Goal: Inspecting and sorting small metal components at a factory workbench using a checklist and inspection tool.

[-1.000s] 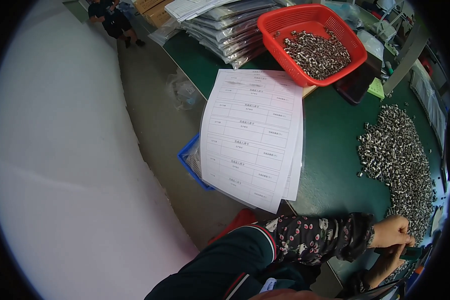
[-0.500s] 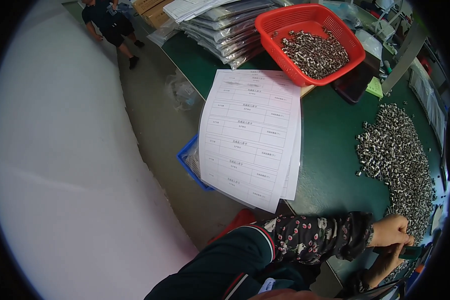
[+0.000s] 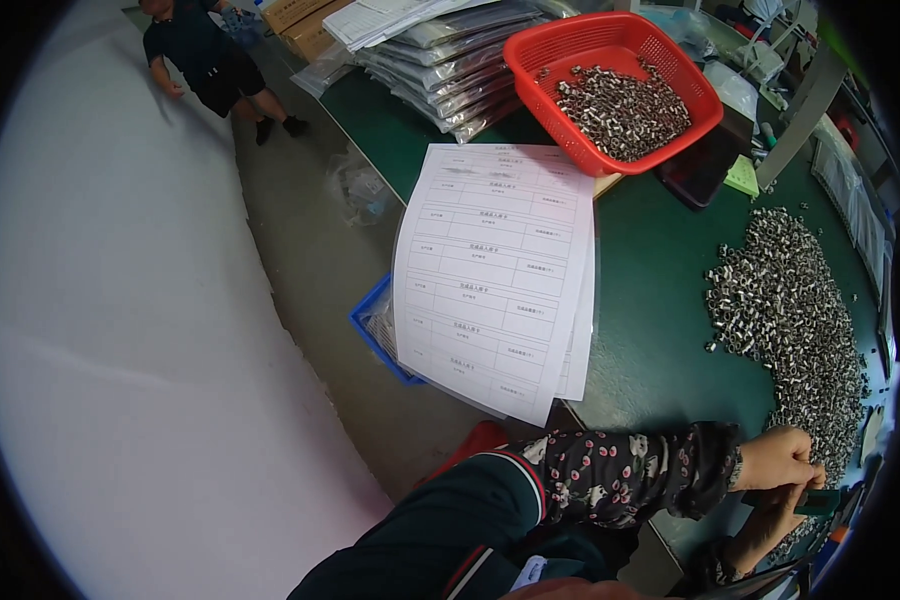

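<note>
At the lower right, my left hand [image 3: 776,458] is closed, its fingertips pinched together over my right hand. What sits between those fingertips is too small to make out. My right hand [image 3: 767,530], just below, is closed on a dark green, block-like piece [image 3: 820,502] that sticks out past the fingers. Both hands are by the near end of a long pile of small shiny metal clips [image 3: 792,300] on the green tabletop [image 3: 660,300]. A flowered sleeve covers my left forearm.
A red basket [image 3: 715,110] of similar metal pieces stands at the back, beside stacked plastic-wrapped packs [image 3: 450,70]. Printed sheets [image 3: 490,290] overhang the table's left edge above a blue crate [image 3: 375,330]. A person [image 3: 205,60] is on the floor at far left.
The person at far left has come closer. The view has shifted slightly. My hands keep nearly the same place and grip.
</note>
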Demonstrator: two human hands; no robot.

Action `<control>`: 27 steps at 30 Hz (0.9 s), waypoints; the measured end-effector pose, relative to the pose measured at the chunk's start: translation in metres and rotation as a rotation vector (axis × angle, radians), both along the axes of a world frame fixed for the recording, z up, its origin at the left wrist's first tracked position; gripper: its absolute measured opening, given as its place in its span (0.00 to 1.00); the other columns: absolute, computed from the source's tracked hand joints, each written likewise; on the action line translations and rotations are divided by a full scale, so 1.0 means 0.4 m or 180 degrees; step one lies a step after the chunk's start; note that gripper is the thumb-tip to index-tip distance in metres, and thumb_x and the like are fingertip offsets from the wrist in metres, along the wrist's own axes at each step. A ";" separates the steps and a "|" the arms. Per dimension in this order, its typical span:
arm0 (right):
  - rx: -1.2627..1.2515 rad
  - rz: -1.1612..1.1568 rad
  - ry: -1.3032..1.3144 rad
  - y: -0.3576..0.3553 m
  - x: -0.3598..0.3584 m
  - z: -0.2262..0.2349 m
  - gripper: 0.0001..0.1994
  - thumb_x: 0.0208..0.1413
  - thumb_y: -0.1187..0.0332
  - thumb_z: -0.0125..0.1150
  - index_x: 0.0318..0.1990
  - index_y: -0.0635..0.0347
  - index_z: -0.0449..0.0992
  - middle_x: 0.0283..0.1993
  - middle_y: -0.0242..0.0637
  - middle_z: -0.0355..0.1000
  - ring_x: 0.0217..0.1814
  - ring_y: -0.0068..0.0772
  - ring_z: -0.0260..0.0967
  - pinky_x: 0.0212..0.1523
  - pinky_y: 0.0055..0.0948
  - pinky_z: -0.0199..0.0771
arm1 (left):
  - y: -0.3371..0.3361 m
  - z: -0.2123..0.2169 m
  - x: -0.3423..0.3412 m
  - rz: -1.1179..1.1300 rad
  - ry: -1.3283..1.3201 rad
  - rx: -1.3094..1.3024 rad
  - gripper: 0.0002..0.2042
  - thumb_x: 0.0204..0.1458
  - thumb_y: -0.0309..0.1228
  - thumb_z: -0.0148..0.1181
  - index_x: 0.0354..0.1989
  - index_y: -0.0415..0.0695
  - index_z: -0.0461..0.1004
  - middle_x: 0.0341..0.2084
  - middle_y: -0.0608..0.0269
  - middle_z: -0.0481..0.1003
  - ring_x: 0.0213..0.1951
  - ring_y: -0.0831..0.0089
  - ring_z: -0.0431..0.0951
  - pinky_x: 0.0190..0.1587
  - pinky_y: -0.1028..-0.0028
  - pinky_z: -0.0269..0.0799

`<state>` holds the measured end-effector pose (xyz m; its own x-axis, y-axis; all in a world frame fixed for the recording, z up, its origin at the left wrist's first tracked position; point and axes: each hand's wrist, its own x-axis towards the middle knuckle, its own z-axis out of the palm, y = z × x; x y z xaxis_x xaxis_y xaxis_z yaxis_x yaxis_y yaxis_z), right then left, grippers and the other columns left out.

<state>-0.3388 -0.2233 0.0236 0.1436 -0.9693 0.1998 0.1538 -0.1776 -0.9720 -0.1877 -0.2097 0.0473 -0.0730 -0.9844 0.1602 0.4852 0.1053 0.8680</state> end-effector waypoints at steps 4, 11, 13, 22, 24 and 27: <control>0.0133 -0.0186 -0.0063 0.006 0.007 0.005 0.14 0.53 0.67 0.45 0.45 0.65 0.59 0.39 0.33 0.60 0.40 0.19 0.59 0.40 0.17 0.58 | 0.003 0.006 0.004 -0.0099 -0.0024 0.0032 0.11 0.41 0.31 0.55 0.14 0.39 0.62 0.12 0.66 0.64 0.18 0.83 0.62 0.20 0.79 0.59; 0.0138 0.0005 -0.0172 0.033 0.026 0.018 0.13 0.53 0.67 0.45 0.44 0.65 0.60 0.38 0.34 0.60 0.39 0.20 0.59 0.39 0.17 0.59 | -0.001 0.001 0.001 -0.0132 -0.0116 0.0057 0.11 0.41 0.31 0.55 0.15 0.39 0.63 0.13 0.65 0.66 0.19 0.83 0.62 0.20 0.79 0.59; 0.0075 0.0397 -0.0126 0.032 0.030 0.024 0.12 0.53 0.67 0.45 0.42 0.66 0.60 0.37 0.34 0.60 0.39 0.20 0.60 0.38 0.17 0.60 | -0.002 0.000 -0.001 -0.0132 -0.0102 0.0045 0.11 0.41 0.31 0.55 0.15 0.39 0.63 0.13 0.66 0.66 0.19 0.83 0.62 0.20 0.79 0.59; 0.0245 0.0419 -0.0282 0.030 0.032 0.028 0.13 0.53 0.67 0.45 0.43 0.65 0.59 0.37 0.35 0.60 0.41 0.21 0.59 0.40 0.19 0.59 | -0.002 -0.002 -0.001 -0.0295 0.0096 0.0065 0.10 0.42 0.30 0.54 0.16 0.39 0.63 0.13 0.69 0.64 0.20 0.84 0.61 0.21 0.81 0.59; 0.0091 0.0467 -0.0242 0.028 0.029 0.025 0.13 0.53 0.67 0.45 0.43 0.65 0.59 0.38 0.35 0.61 0.41 0.20 0.59 0.40 0.19 0.59 | -0.003 -0.001 0.000 -0.0253 0.0065 0.0117 0.10 0.43 0.30 0.53 0.17 0.40 0.63 0.15 0.69 0.65 0.21 0.85 0.61 0.22 0.81 0.59; 0.0084 0.0536 -0.0193 0.025 0.025 0.021 0.14 0.53 0.67 0.46 0.44 0.64 0.59 0.37 0.34 0.61 0.40 0.19 0.59 0.40 0.18 0.58 | -0.003 0.001 0.000 -0.0410 0.0227 0.0202 0.10 0.44 0.30 0.52 0.17 0.40 0.63 0.15 0.69 0.65 0.21 0.85 0.62 0.22 0.82 0.59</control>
